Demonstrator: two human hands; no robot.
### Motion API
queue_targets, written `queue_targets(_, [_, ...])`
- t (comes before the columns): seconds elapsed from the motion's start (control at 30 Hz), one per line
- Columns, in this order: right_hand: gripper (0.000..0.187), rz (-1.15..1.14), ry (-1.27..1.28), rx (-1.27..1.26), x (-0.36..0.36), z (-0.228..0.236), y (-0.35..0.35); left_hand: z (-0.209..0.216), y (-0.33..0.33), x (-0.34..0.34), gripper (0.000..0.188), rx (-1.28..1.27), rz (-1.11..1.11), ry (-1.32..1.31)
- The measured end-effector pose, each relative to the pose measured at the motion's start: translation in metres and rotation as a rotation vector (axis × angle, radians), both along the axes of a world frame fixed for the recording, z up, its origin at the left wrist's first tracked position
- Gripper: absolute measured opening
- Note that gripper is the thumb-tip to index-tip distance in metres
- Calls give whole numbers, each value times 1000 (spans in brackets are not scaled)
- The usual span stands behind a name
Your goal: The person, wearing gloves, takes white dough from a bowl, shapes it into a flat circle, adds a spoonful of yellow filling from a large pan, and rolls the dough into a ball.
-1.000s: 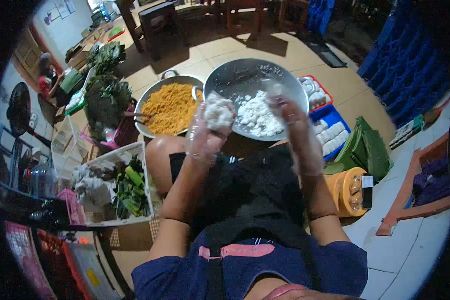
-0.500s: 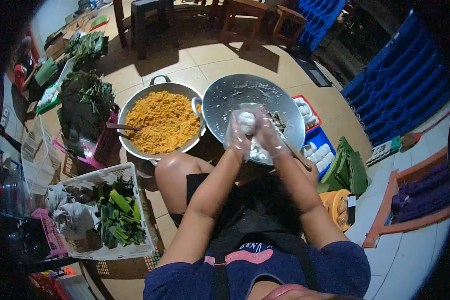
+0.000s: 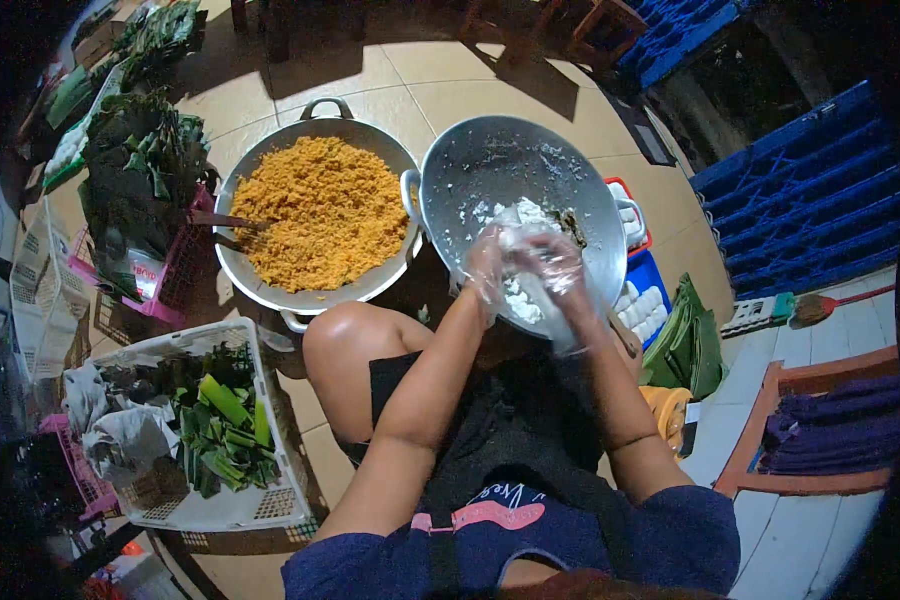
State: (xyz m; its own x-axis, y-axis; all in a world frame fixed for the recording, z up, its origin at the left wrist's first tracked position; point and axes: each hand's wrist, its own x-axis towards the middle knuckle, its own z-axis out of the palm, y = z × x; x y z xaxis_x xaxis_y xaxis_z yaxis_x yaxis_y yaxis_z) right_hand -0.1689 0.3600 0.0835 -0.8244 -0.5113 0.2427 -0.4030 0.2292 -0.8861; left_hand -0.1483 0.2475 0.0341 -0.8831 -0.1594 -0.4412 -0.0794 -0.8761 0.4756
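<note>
Both my hands wear clear plastic gloves and meet low over a large metal wok [image 3: 470, 150]. My left hand [image 3: 484, 262] is cupped, its fingers curled around a white lump that looks like sticky rice and is mostly hidden. Across it lies my right hand [image 3: 555, 262], smeared by motion, so its fingers cannot be made out. Loose white rice [image 3: 522, 302] sits in the wok below and beyond my hands, with grains stuck to the wall. A dark green, leaf-like piece [image 3: 574, 228] rests in the wok at the right.
At left stands a wok of orange crumbly filling [image 3: 320, 220] with a wooden spatula [image 3: 228, 220]. A white basket [image 3: 255, 345] holds cut green leaves. On the right are a blue tray [image 3: 646, 268] with white rolls, a red tray [image 3: 648, 240] and folded banana leaves [image 3: 692, 340].
My right hand has come over my left, covering the white lump that showed between them. The view has shifted, so the woks sit slightly differently.
</note>
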Motion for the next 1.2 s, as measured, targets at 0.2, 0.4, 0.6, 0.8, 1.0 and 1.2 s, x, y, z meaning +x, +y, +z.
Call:
queue_targets(0.2, [29,-186,-117,40,-32,-15,49,-7,-12,3,34,180,-95,204])
queue_targets(0.4, [27,-110,1021,199,27,-7,-2,-17,8,41,56,941,-300,517])
queue_targets(0.6, [24,322,1047,324,3,-34,19,2,12,44,52,-143,-354,456])
queue_targets(0.8, [27,225,951,296,-23,-32,16,-4,18,39,45,191,-225,210])
queue_targets(1.0, [27,62,653,196,-13,-44,-20,-36,17,36,43,293,-192,354])
queue_targets(1.2, [31,158,215,354,-34,-49,-28,-56,10,21,42,513,-158,378])
